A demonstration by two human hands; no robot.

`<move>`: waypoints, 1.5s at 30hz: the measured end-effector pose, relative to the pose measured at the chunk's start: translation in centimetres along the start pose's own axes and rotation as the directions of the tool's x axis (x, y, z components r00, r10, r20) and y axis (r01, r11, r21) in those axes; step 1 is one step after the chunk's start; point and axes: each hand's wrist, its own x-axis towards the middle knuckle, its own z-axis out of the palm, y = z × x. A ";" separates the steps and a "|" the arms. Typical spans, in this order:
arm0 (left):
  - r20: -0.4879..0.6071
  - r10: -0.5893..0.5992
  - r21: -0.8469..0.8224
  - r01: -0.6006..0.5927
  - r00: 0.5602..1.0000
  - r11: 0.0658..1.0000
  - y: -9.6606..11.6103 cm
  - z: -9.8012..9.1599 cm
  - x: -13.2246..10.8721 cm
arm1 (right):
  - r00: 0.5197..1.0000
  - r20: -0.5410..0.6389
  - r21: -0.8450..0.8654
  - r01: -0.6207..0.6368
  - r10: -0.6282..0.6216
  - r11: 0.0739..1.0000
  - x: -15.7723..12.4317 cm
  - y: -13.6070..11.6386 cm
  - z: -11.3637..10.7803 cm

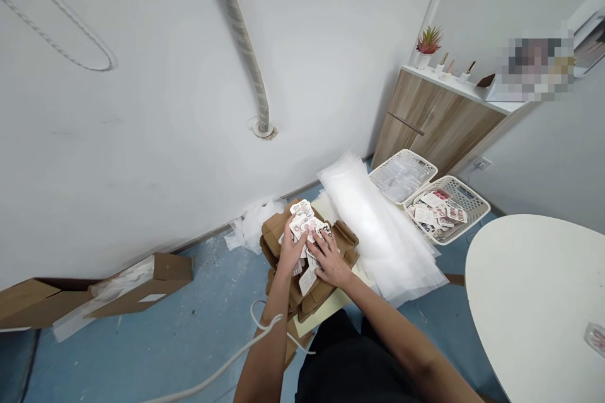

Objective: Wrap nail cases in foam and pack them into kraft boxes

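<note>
My left hand (289,250) and my right hand (329,261) rest together on a heap of small printed cards (302,219). The cards lie on a pile of brown cardboard boxes (347,239) on the blue floor. The left fingers curl around some of the cards. The right hand lies over the cards with its fingers spread and bent. A white cable (236,356) loops past my left forearm.
A stack of clear plastic sheets (378,227) lies right of the boxes. Behind it stand two white baskets (404,170), one (472,201) holding more cards. A round white table (534,289) is at right, a wooden cabinet (439,123) behind, an open cardboard box (165,271) at left.
</note>
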 end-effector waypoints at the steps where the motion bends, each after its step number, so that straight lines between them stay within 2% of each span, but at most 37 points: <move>1: -0.011 0.005 -0.003 -0.005 1.000 1.000 0.0 0.0 -0.1 | 1.000 -0.002 -0.010 0.016 -0.016 1.000 0.1 0.2 -0.2; 5: -0.048 0.010 -0.001 -0.011 0.999 1.000 0.3 0.0 -0.1 | 0.997 0.001 -0.041 0.072 -0.072 0.997 0.6 0.8 -1.1; 11: -0.111 0.032 0.030 -0.029 0.993 0.999 2.4 -0.6 -0.2 | 0.987 -0.005 -0.048 0.161 -0.161 0.986 2.2 0.8 -2.8; 20: -0.179 0.054 -0.013 -0.057 0.982 0.998 2.5 -1.1 -0.4 | 0.973 -0.012 -0.062 0.229 -0.230 0.971 3.2 0.7 -3.8; 26: -0.258 0.144 -0.022 -0.155 0.955 0.988 5.9 -0.6 -0.1 | 0.956 -0.047 -0.135 0.281 -0.289 0.950 4.9 1.1 -6.5; 30: -0.258 0.188 -0.032 -0.203 0.948 0.979 8.1 0.6 -0.1 | 0.943 -0.099 -0.179 0.298 -0.318 0.938 4.9 1.9 -8.9; 33: -0.210 0.213 -0.069 -0.232 0.954 0.970 9.3 3.4 0.7 | 0.945 -0.138 -0.218 0.262 -0.296 0.940 3.8 4.1 -11.2; 36: -0.129 0.252 -0.115 -0.267 0.959 0.957 10.1 8.5 2.5 | 0.965 -0.155 -0.241 0.171 -0.212 0.955 1.5 7.8 -14.0; 41: 0.055 0.285 -0.177 -0.272 0.957 0.946 10.8 20.5 5.7 | 0.984 -0.180 -0.283 -0.044 -0.008 0.958 -4.4 15.9 -18.4; 45: 0.178 0.291 -0.271 -0.237 0.940 0.933 10.1 30.5 7.7 | 0.971 -0.224 -0.310 -0.152 0.084 0.938 -9.5 22.9 -20.5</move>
